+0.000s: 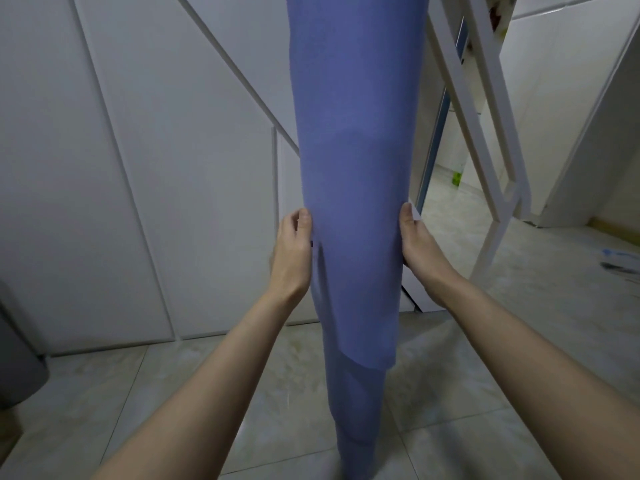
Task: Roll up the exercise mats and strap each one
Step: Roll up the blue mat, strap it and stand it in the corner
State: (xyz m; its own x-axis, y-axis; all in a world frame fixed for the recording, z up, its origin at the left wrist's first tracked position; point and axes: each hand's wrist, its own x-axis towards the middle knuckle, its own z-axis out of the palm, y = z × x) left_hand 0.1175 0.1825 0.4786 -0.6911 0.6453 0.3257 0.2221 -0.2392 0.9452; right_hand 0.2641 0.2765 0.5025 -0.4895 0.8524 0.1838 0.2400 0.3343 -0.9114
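Observation:
A blue-purple exercise mat [353, 188] stands upright in front of me as a loose roll, running from the top of the view down to the tiled floor. Its outer layer ends in a loose edge near the bottom, with a narrower inner roll showing below. My left hand [292, 254] grips the roll's left side, fingers wrapped behind it and thumb in front. My right hand [417, 251] grips the right side at the same height, fingers hidden behind the mat. No strap is visible.
White panelled cupboard doors [138, 168] fill the wall behind and to the left. A white metal frame [485, 133] leans at the right, by a doorway. A dark grey object [17, 358] sits at the left edge. Beige floor tiles [485, 375] lie underfoot.

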